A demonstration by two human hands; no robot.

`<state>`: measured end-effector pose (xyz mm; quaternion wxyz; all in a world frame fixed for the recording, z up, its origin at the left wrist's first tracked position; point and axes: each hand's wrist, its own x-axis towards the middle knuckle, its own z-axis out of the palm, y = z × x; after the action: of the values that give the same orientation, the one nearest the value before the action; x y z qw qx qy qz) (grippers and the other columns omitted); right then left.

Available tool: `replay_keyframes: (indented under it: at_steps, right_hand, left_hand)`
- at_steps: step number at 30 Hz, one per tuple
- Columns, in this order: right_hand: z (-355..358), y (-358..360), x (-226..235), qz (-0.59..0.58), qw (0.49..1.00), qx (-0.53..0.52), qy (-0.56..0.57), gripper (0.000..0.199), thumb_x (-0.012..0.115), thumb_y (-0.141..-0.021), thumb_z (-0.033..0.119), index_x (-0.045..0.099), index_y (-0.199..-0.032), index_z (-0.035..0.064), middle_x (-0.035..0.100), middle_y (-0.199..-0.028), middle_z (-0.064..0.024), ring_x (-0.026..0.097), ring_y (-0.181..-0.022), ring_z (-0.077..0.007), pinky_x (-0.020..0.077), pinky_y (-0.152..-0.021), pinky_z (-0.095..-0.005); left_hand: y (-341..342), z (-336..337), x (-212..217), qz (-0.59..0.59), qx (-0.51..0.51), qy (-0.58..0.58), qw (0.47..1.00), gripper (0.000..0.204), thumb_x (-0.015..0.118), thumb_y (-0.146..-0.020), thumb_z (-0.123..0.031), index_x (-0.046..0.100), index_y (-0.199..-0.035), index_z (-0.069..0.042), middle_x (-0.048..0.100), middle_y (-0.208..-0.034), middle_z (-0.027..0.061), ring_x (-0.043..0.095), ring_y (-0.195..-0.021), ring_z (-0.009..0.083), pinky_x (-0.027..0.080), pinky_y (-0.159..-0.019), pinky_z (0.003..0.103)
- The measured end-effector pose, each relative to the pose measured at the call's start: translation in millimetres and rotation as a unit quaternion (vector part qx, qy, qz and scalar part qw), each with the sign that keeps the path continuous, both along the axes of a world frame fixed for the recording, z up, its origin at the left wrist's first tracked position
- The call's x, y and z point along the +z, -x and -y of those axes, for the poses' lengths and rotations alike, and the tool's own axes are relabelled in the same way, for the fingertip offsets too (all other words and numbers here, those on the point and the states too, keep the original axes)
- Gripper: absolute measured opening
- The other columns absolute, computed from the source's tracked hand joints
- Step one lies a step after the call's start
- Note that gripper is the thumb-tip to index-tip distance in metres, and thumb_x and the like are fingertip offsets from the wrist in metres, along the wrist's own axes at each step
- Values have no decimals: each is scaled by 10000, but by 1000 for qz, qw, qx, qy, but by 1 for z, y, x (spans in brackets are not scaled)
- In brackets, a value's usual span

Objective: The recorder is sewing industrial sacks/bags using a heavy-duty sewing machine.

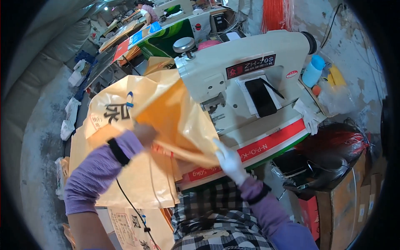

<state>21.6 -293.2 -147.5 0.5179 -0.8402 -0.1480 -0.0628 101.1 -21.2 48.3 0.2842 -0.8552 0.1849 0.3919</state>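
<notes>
A large yellow woven sack lies across the left end of a white industrial sewing machine, its orange inside showing where it gapes. My right hand, in a white glove, pinches the sack's near right edge in front of the needle area. On the sack's left side is my left hand, bare and smeared by motion; its fingers are hard to make out. Beneath the sack, more flat yellow sacks are stacked to the left.
A black phone and a dark pen rest on papers on the machine bed. A white glove lies at the bed's right end, near a blue bottle. Red threads hang behind. Another person works far off.
</notes>
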Motion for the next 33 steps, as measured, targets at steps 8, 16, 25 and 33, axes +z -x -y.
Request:
replay_keyframes:
  at_steps: [8,16,25,33]
  right_hand:
    - [-103,20,-31,-116,887,15,-446,429,470,-1013,256,460,-1404,80,594,-1205,-98,543,-1129,-211,410,-992,-360]
    - [-31,92,57,48,992,-56,-104,515,741,-762,227,590,-1214,31,556,-1268,-162,512,-1190,-369,438,-991,-404]
    - [55,182,27,36,963,266,-15,156,732,-761,222,662,-759,82,591,-771,-64,622,-859,-247,483,-820,-422]
    - [27,51,7,22,995,88,-48,317,773,-769,300,604,-732,35,525,-691,-134,556,-726,-338,458,-657,-412]
  left_hand:
    - [198,25,7,-191,-44,360,912,179,582,-898,-241,649,-845,-83,643,-736,131,632,-698,349,510,-657,446]
    - [243,87,-6,-95,-69,361,925,118,616,-785,-155,662,-770,-47,650,-668,116,681,-647,297,535,-539,390]
    - [125,108,-80,-154,-240,397,872,244,743,-710,-308,692,-773,-78,665,-755,148,653,-759,348,514,-701,471]
    - [30,75,95,176,-281,308,892,250,709,-736,-353,733,-826,-121,693,-769,76,649,-807,315,492,-840,430]
